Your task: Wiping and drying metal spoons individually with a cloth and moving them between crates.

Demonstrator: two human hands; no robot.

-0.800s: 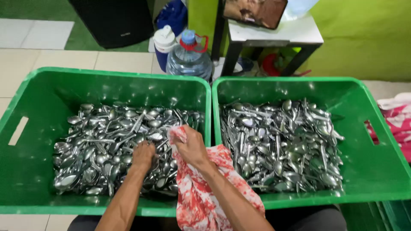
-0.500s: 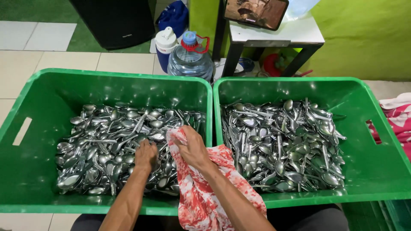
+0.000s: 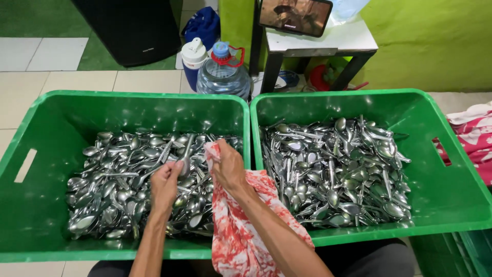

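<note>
Above both spoon heaps the room is open. The shared crate walls (image 3: 250, 138) rise between the left crate (image 3: 31, 205) and right crate (image 3: 461, 195). Far behind, a water bottle (image 3: 223, 77) and a small table (image 3: 318, 43) block the floor.

Bright, even light falls from above onto my work, and the heaped spoons (image 3: 128, 184) throw back hard white glints, while the wet walls of the green crates (image 3: 128, 110) shine in small spots. Shadows stay soft and short under my arms. Focus is sharp throughout, though the crate rims bow slightly toward the frame edges.
</note>
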